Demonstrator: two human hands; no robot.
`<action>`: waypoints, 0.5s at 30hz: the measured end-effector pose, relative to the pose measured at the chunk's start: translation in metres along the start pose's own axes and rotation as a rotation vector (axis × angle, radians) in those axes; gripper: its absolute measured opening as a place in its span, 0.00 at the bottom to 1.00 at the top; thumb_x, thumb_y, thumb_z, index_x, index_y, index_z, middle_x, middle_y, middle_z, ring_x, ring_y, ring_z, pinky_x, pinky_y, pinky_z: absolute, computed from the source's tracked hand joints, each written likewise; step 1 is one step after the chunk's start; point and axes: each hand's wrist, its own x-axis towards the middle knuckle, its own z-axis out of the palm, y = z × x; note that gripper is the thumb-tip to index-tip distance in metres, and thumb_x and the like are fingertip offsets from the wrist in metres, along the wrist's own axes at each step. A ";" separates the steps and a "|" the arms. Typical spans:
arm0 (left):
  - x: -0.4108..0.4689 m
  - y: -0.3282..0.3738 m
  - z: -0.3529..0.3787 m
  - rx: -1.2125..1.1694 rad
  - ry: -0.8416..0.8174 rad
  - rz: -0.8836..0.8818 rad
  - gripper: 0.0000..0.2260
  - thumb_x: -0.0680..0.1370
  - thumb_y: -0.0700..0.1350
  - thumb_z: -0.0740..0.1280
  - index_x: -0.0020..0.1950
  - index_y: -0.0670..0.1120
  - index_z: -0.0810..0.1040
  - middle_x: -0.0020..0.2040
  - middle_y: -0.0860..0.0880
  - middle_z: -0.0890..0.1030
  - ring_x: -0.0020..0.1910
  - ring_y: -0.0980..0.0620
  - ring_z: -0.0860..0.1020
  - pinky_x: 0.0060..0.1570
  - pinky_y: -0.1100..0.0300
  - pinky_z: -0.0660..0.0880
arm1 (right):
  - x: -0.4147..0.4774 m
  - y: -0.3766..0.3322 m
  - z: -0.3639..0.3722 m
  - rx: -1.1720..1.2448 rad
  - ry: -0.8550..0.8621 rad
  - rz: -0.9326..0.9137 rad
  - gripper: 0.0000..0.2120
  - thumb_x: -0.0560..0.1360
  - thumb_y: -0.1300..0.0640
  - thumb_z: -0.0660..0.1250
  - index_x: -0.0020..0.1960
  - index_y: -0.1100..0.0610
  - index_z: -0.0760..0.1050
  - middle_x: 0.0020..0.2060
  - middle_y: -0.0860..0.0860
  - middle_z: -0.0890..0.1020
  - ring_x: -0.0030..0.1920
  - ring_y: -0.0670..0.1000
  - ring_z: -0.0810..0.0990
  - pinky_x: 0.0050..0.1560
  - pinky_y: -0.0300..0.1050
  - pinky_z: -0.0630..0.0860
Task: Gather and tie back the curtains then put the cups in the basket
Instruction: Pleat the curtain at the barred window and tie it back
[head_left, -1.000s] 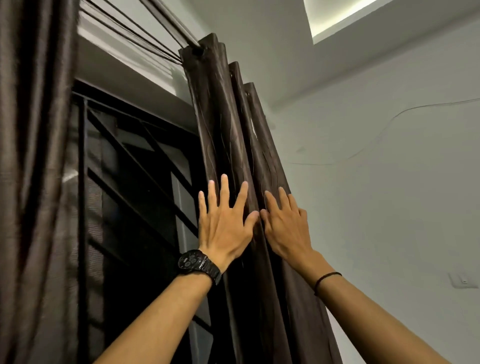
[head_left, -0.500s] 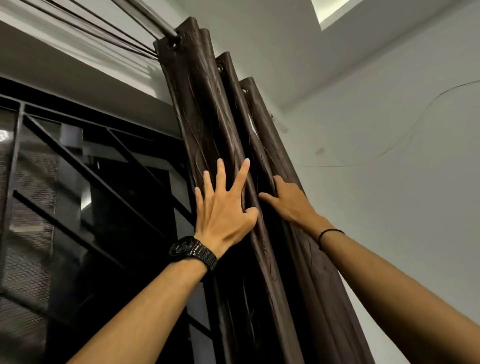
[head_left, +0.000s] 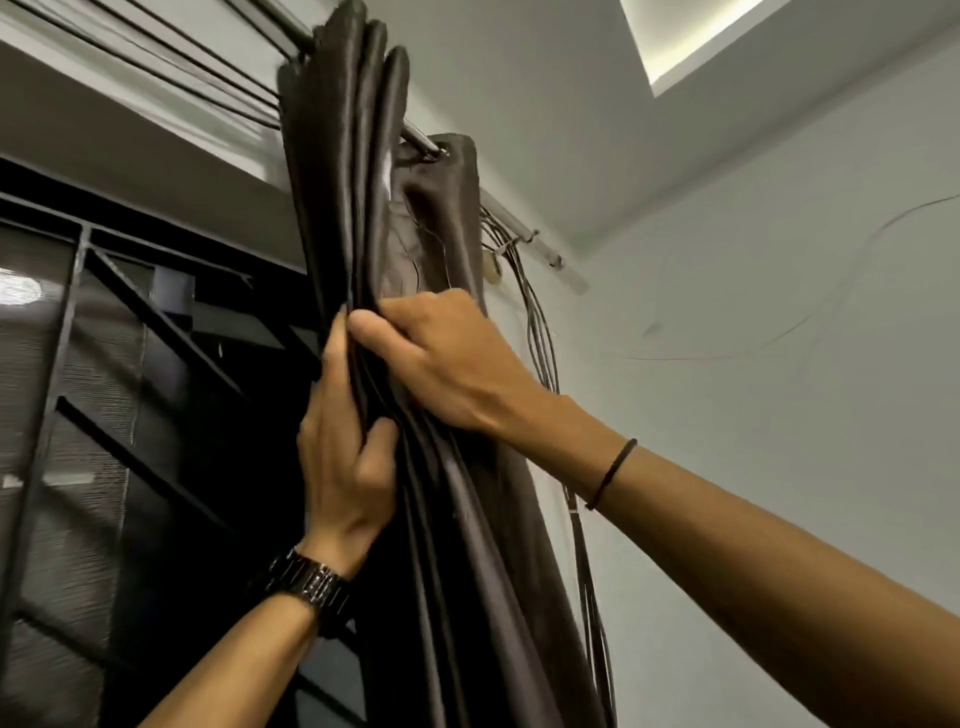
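Gripping dark curtain (head_left: 343, 182) at frame centre w/ both hands: L hand (head_left: 340, 467) lower, thumb in front & fingers behind folds; R hand (head_left: 447, 364) just above, curled round same folds. Curtain hangs from rod (head_left: 514, 218) up top, window grille (head_left: 130, 338) at left

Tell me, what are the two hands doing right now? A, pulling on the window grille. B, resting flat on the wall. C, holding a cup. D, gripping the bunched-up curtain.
D: the left hand and the right hand both curl their fingers round the gathered folds of the curtain.
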 end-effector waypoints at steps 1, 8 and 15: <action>-0.002 0.003 -0.003 0.014 -0.025 0.008 0.41 0.69 0.50 0.57 0.84 0.53 0.58 0.80 0.47 0.70 0.75 0.45 0.73 0.70 0.51 0.72 | -0.003 0.009 -0.005 0.027 0.020 0.035 0.24 0.82 0.40 0.56 0.30 0.49 0.63 0.28 0.47 0.71 0.36 0.53 0.73 0.39 0.55 0.72; 0.004 0.009 0.002 0.014 -0.141 0.024 0.39 0.73 0.51 0.59 0.85 0.57 0.55 0.85 0.51 0.58 0.84 0.55 0.53 0.82 0.40 0.53 | -0.032 0.133 -0.003 -0.033 0.165 0.613 0.33 0.73 0.26 0.58 0.61 0.51 0.77 0.57 0.54 0.77 0.59 0.59 0.76 0.59 0.57 0.75; 0.029 0.030 0.015 0.011 -0.118 -0.115 0.40 0.73 0.70 0.60 0.84 0.62 0.54 0.86 0.54 0.52 0.84 0.58 0.50 0.82 0.44 0.52 | -0.029 0.169 0.003 0.196 0.181 0.696 0.15 0.75 0.48 0.72 0.53 0.60 0.80 0.45 0.54 0.82 0.42 0.51 0.78 0.38 0.40 0.72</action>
